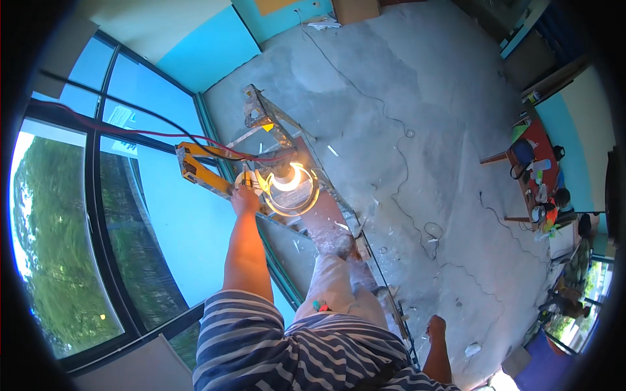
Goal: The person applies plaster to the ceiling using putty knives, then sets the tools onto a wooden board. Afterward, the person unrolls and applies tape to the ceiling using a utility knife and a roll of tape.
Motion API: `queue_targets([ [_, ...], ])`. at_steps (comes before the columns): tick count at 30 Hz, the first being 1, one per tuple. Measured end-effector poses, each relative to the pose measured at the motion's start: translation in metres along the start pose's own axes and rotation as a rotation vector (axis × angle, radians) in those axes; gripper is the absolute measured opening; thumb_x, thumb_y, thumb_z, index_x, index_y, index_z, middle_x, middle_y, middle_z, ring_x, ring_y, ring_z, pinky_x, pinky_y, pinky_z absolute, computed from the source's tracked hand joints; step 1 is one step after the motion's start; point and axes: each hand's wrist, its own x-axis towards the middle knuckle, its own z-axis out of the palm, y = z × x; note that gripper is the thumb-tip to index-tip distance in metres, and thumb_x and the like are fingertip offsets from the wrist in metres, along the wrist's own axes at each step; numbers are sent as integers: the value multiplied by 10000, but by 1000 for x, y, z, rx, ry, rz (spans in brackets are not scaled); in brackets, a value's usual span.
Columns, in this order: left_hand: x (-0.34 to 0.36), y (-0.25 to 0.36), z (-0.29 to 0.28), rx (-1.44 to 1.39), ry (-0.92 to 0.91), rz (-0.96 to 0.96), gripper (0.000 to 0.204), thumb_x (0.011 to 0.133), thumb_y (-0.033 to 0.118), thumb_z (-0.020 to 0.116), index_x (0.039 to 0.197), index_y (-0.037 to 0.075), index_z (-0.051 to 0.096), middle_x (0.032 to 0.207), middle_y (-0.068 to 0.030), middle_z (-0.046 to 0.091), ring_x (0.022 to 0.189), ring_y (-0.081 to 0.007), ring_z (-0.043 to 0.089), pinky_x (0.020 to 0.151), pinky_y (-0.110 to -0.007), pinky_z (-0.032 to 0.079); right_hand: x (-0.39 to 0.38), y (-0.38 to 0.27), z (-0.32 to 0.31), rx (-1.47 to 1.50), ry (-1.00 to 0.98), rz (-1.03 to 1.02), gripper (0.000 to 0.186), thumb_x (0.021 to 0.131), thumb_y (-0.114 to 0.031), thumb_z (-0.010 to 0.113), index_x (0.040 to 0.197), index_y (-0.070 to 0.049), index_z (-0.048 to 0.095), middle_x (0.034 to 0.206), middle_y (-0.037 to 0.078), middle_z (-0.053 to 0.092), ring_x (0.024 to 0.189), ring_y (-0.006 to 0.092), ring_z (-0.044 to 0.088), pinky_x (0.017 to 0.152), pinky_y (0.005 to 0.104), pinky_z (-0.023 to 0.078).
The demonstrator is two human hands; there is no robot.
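My left arm reaches up and forward, and my left hand point(245, 199) is closed beside a glowing lamp point(287, 181) with a round ring below it. A small pale yellowish part shows at my fingertips; what I grip cannot be made out. Just beyond that hand is a yellow-orange angular frame point(203, 171). A red cable point(163, 134) and a black cable point(153, 112) run in from the left toward the lamp. Low on the right, my right hand point(437, 327) is curled into a fist, away from the lamp, with no object showing in it.
A worn, paint-spattered stepladder point(259, 116) stands under me, around my legs. Tall dark-framed windows point(98, 215) line the left side. A long thin cord point(404, 163) trails over the grey concrete floor point(456, 130) among scraps. At the right stands a red-topped table point(544, 146) with clutter.
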Motion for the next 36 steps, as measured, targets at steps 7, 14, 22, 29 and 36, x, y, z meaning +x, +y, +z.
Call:
queue_targets([
  [7, 53, -28, 65, 22, 127, 98, 434, 789, 453, 667, 1058, 117, 607, 1063, -139, 669, 943, -325, 665, 781, -425, 545, 1, 6, 24, -611, 140, -343, 371, 913, -315, 508, 782, 5, 645, 601, 112, 571, 508, 231, 568, 448, 395, 446],
  [14, 124, -74, 122, 147, 81, 239, 508, 784, 276, 666, 1237, 106, 513, 1178, -180, 589, 1092, -350, 584, 897, -438, 497, -31, -60, 59, -805, 258, -576, 471, 969, -330, 445, 742, 44, 620, 717, 257, 615, 698, 423, 598, 670, 480, 454],
  [22, 78, -62, 118, 107, 265, 452, 355, 772, 155, 656, 1071, 20, 521, 1047, -234, 526, 981, -443, 553, 819, -515, 488, -28, -74, 67, -612, 417, -728, 384, 922, -310, 524, 752, 16, 636, 749, 232, 640, 719, 396, 619, 688, 453, 475],
  [29, 53, -28, 94, -63, 188, 542, 536, 734, 154, 697, 1185, -10, 457, 1067, -272, 498, 960, -479, 535, 826, -531, 490, -32, -81, 56, -754, 417, -569, 378, 878, -329, 581, 696, -7, 658, 705, 203, 650, 707, 375, 638, 674, 449, 481],
  [36, 82, -119, 121, -301, -146, 154, 604, 754, 218, 684, 1287, 60, 449, 1104, -232, 618, 1028, -421, 600, 877, -483, 497, -28, -108, 86, -785, 229, -679, 268, 851, -262, 622, 777, -6, 650, 821, 217, 664, 795, 375, 645, 725, 429, 505],
])
